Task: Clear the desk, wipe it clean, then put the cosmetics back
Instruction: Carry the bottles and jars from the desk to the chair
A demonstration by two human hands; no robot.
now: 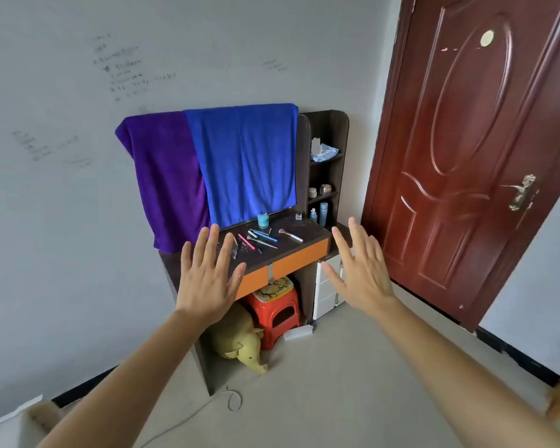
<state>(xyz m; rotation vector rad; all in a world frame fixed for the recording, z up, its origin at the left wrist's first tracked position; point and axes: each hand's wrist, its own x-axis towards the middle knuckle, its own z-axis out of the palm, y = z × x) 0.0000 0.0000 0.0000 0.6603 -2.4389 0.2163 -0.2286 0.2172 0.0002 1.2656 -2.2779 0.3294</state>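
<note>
A dark desk (307, 232) with orange drawer fronts stands against the wall ahead. On its top lie several cosmetics: a teal jar (263, 220), a makeup brush (290, 235), a pink pencil (246, 241), blue pens (264, 235) and a small bottle (298, 216). Crumbs or dust speckle the surface. My left hand (207, 273) and my right hand (358, 266) are both raised in front of the desk, fingers spread, holding nothing and touching nothing.
A purple towel (167, 182) and a blue towel (246, 160) hang over the desk's back. Side shelves (325, 176) hold jars, bottles and wipes. Underneath sit a red stool (277, 305), a yellow plush toy (236, 341) and white drawers (328, 286). A brown door (466, 150) stands right.
</note>
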